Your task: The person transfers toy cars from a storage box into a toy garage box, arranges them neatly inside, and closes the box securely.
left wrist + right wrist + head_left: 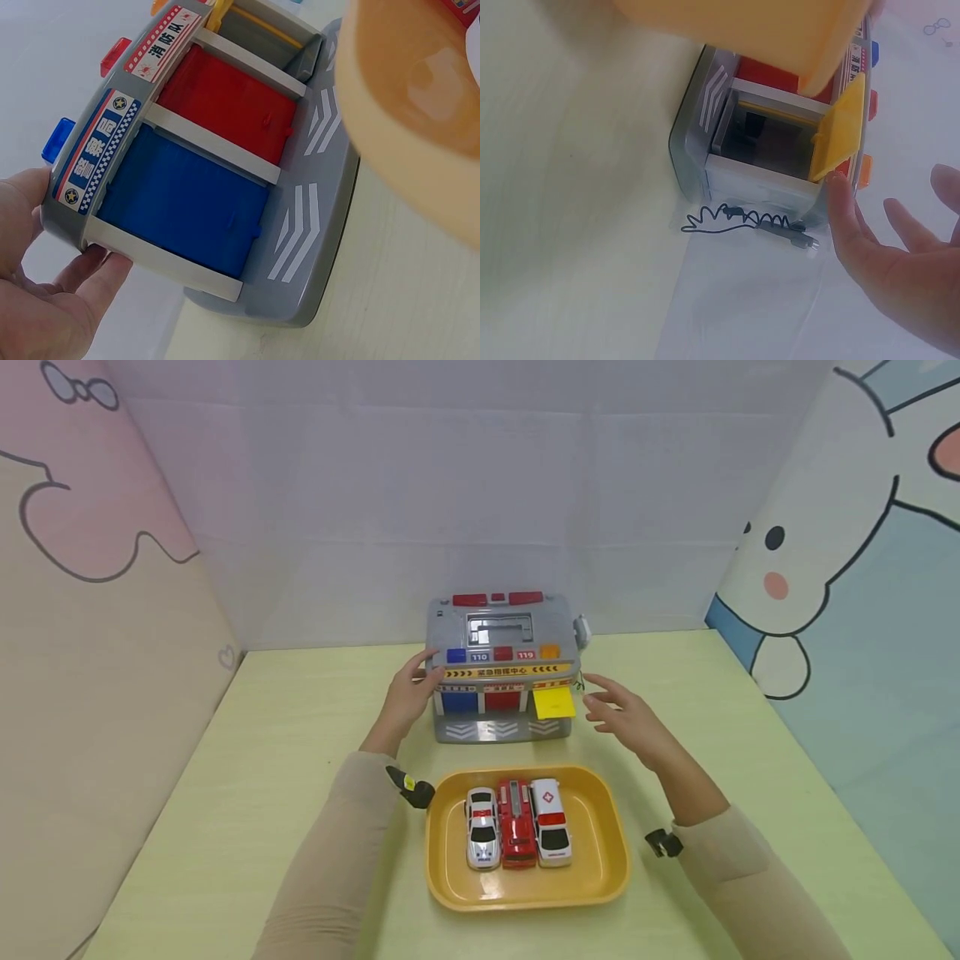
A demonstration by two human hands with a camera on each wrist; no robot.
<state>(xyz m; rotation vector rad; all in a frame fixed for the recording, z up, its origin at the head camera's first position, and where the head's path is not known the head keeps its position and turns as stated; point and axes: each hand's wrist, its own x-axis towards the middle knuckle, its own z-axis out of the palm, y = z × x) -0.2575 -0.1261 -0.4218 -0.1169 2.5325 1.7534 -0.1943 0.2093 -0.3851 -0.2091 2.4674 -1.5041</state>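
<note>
A grey toy garage stands on the table, its blue door and red door closed. Its yellow door is swung up, baring a dark compartment. My left hand grips the garage's left upper corner, thumb toward the front and fingers at the side wall. Beside the garage's right side, my right hand has its fingers loosely extended and holds nothing. In the right wrist view its index fingertip lies close to the yellow door's edge; whether they touch, I cannot tell.
Nearer me is a yellow tray holding a white police car, a red fire truck and a white ambulance. A grey handset with a coiled dark cord hangs at the garage's right side. Walls border the table behind and at both sides.
</note>
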